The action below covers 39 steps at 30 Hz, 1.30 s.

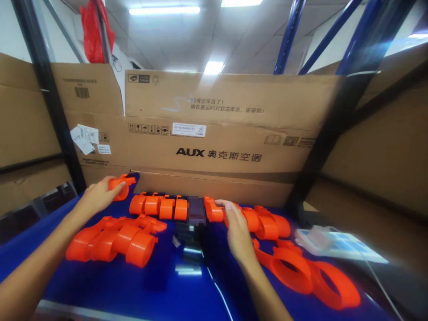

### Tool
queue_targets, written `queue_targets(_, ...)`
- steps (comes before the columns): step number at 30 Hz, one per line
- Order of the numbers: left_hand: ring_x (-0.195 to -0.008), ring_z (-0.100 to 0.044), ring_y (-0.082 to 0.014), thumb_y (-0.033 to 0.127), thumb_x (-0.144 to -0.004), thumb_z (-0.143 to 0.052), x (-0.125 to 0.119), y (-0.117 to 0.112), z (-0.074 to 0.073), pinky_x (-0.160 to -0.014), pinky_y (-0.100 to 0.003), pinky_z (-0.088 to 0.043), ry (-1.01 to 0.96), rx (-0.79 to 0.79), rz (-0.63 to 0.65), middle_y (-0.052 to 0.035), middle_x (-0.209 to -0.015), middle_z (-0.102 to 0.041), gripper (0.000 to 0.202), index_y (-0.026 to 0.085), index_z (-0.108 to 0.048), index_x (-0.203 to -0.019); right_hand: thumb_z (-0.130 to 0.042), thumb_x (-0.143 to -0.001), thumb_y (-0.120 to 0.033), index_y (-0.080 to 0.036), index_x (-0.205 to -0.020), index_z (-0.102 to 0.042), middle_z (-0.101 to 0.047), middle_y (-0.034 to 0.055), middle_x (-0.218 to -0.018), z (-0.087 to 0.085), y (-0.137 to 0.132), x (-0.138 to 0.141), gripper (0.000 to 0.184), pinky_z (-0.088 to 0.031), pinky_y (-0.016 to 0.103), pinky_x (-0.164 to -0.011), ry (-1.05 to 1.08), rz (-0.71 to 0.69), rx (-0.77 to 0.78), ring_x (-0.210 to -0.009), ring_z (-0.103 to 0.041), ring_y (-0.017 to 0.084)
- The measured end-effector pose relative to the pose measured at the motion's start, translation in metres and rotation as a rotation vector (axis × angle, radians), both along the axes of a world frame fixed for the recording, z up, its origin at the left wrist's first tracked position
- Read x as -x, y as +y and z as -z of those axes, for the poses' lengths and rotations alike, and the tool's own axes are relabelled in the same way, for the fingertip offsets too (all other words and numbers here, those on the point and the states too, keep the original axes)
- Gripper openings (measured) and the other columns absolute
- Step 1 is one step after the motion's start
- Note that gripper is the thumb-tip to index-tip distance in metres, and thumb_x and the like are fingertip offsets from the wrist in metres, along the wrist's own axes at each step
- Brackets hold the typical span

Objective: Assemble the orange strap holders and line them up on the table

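At the back left, my left hand (102,194) is closed around an orange plastic ring (121,191) with a flat tab. Near the middle of the table, my right hand (236,223) has its fingers bent over an orange plastic ring (214,210) at the left end of the right back row. The hand hides part of that row. A second back row of orange rings (167,207) stands between my hands. Closer to me on the left lies a group of tabbed orange rings (113,240).
Larger orange loops (314,276) lie at the front right. A dark device (196,209) stands mid-table, with a white cable (219,290) running forward. Behind rises a cardboard wall (214,142) between dark posts. A white and blue tray-like item (344,245) is at right.
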<state>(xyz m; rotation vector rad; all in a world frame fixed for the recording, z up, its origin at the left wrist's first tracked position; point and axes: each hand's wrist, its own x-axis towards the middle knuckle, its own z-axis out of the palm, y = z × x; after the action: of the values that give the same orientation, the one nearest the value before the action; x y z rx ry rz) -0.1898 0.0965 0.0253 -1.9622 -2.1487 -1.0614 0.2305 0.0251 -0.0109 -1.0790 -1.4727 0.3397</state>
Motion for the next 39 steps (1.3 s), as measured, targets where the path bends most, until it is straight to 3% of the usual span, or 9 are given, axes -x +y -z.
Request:
queue_targets(6,-0.094,-0.068,-0.0407,0.065,-0.092,-0.034,0.033,0.021,0.036,-0.072,-0.039,-0.047,0.387,0.32,-0.062,-0.0217,-0.101,-0.071,0.072,0.006,-0.048,-0.13,-0.05,-0.092,-0.033,-0.027,-0.123,-0.065,-0.057,0.0142,-0.127,0.012,0.011,-0.024,0.034,-0.038,0.057,-0.092,-0.645,0.403,-0.017,-0.117,-0.044,0.037)
queue_targets(12,-0.093,-0.069,-0.0397,0.073,-0.09,-0.027,0.027,0.034,0.053,-0.072,-0.04,-0.048,0.425,0.408,0.019,-0.0206,-0.102,-0.071,0.077,0.009,-0.052,-0.124,-0.056,-0.088,-0.03,-0.026,-0.13,-0.061,-0.05,0.0186,-0.135,0.025,0.026,-0.039,0.042,-0.036,0.054,-0.091,-0.893,0.464,0.115,-0.121,-0.039,0.04)
queue_targets(15,-0.095,-0.068,-0.0405,0.079,-0.086,-0.024,0.024,0.035,0.052,-0.077,-0.044,-0.048,0.383,0.445,0.039,-0.0206,-0.103,-0.071,0.085,0.009,-0.055,-0.122,-0.058,-0.087,-0.029,-0.027,-0.136,-0.056,-0.047,0.018,-0.14,0.023,0.035,-0.048,0.049,-0.036,0.052,-0.092,-0.931,0.445,0.161,-0.124,-0.038,0.039)
queue_targets(18,-0.108,-0.063,-0.0433,0.077,-0.087,-0.032,0.013,0.029,0.043,-0.088,-0.05,-0.046,0.357,0.318,0.056,-0.0245,-0.12,-0.066,0.084,0.007,-0.055,-0.128,-0.06,-0.086,-0.03,-0.028,-0.142,-0.05,-0.045,0.0172,-0.143,0.018,0.045,-0.056,0.057,-0.034,0.05,-0.094,-0.952,0.431,0.206,-0.127,-0.036,0.038)
queue_targets(23,-0.126,-0.052,-0.0367,0.062,-0.087,-0.05,-0.059,-0.002,0.018,-0.106,-0.051,-0.036,0.101,-0.089,0.246,-0.0142,-0.133,-0.061,0.059,0.021,-0.058,-0.129,-0.071,-0.077,-0.032,-0.028,-0.148,-0.042,-0.038,0.0182,-0.151,0.01,0.062,-0.055,0.076,-0.029,0.051,-0.101,-1.071,0.355,0.273,-0.134,-0.031,0.041)
queue_targets(26,-0.117,-0.059,-0.031,0.055,-0.086,-0.058,-0.128,-0.033,0.007,-0.101,-0.045,-0.045,-0.334,-0.212,0.5,-0.0087,-0.124,-0.067,0.044,0.025,-0.065,-0.117,-0.076,-0.073,-0.032,-0.03,-0.149,-0.04,-0.033,0.0173,-0.155,0.008,0.072,-0.049,0.084,-0.026,0.053,-0.102,-1.114,0.31,0.346,-0.136,-0.029,0.042)
queue_targets(31,-0.101,-0.067,-0.0264,0.044,-0.093,-0.054,-0.218,-0.073,0.004,-0.08,-0.037,-0.054,-1.169,-0.019,0.942,-0.0117,-0.108,-0.072,0.033,0.021,-0.064,-0.115,-0.077,-0.073,-0.038,-0.033,-0.151,-0.037,-0.029,0.0149,-0.158,0.009,0.078,-0.049,0.087,-0.023,0.054,-0.105,-1.146,0.231,0.41,-0.139,-0.028,0.042)
queue_targets(35,-0.089,-0.067,-0.0228,0.04,-0.089,-0.062,-0.243,-0.063,0.011,-0.07,-0.032,-0.054,-1.311,-0.008,1.006,-0.0098,-0.095,-0.072,0.029,0.018,-0.066,-0.108,-0.077,-0.074,-0.037,-0.031,-0.147,-0.045,-0.033,0.015,-0.156,0.011,0.076,-0.05,0.08,-0.024,0.052,-0.105,-1.173,0.201,0.362,-0.138,-0.03,0.04)
queue_targets(39,-0.082,-0.067,-0.0201,0.043,-0.087,-0.064,-0.244,-0.039,0.03,-0.066,-0.029,-0.052,-1.304,-0.086,0.889,-0.0069,-0.087,-0.072,0.029,0.019,-0.066,-0.104,-0.077,-0.075,-0.037,-0.028,-0.138,-0.055,-0.047,0.0143,-0.146,0.01,0.072,-0.05,0.067,-0.027,0.048,-0.105,-1.18,0.148,0.251,-0.133,-0.036,0.036)
